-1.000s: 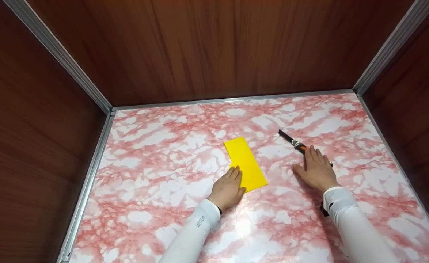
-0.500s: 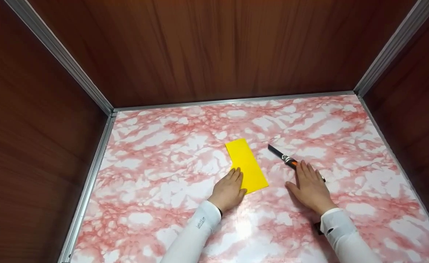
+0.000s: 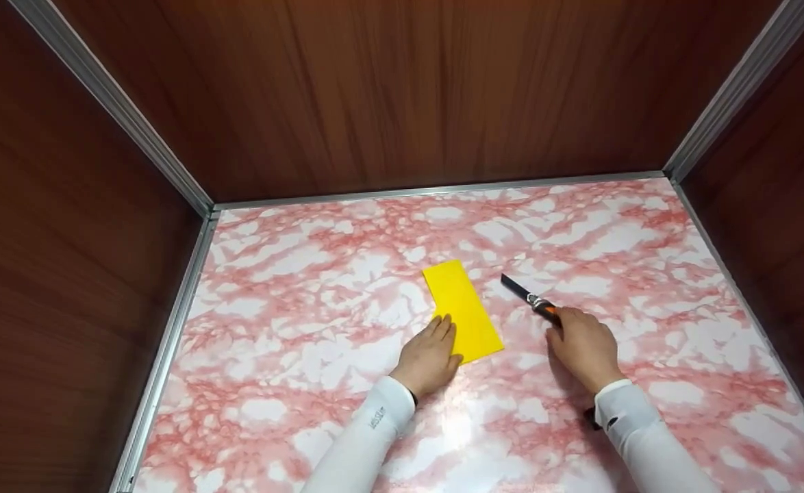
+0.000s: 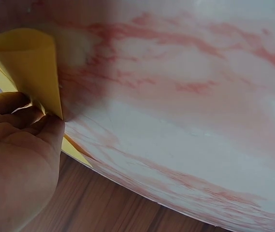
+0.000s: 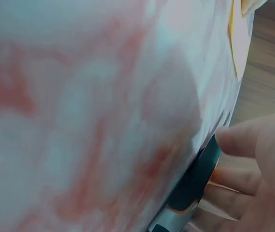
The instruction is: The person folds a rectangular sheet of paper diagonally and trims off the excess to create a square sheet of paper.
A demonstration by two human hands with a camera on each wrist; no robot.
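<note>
A yellow sheet [image 3: 463, 311], apparently paper, lies near the middle of the table. My left hand [image 3: 427, 356] rests on its lower left part, fingers extended together. In the left wrist view a curved yellow flap [image 4: 38, 70] of the sheet rises beside that hand's fingers [image 4: 7, 102]. To the right, my right hand [image 3: 585, 346] grips the handle of a utility knife [image 3: 516, 288] with curled fingers. Its black blade points up and left toward the sheet, with a gap between them. The right wrist view shows the dark handle [image 5: 197, 176] between thumb and fingers, close over the table.
Red and white marbled material covers the table [image 3: 292, 329]. Dark wood panels enclose it at the back [image 3: 402, 96], left [image 3: 80, 274] and right [image 3: 772, 226], with metal framing [image 3: 162, 342] along the edges.
My right hand has drawn the utility knife left and closer to me. Its extended fingers have now curled round the handle. The left hand and yellow sheet stay in place.
</note>
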